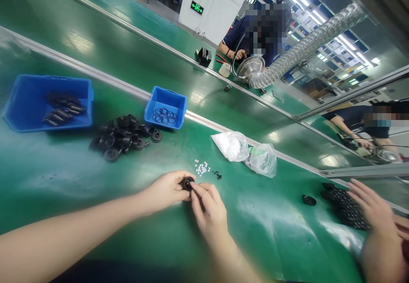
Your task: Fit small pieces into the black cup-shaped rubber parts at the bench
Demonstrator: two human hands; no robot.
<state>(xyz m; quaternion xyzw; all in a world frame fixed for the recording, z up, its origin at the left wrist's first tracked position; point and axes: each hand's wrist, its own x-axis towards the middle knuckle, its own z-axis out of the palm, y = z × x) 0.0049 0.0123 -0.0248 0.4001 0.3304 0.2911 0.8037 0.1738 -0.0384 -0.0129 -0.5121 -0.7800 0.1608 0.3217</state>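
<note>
Fingers of my left hand (166,191) curl closed round a black cup-like part (188,183) just below the frame's middle, above the green surface (156,240) and near small white pieces (202,168), while my right hand (211,210) touches its open face, its grip something I cannot tell.

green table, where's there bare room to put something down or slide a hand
Bare: between the right hand and lone black cap; between the big blue bin and left forearm. Crowded: around the black parts pile, the white bits, and another person's hand at the right edge.
</note>
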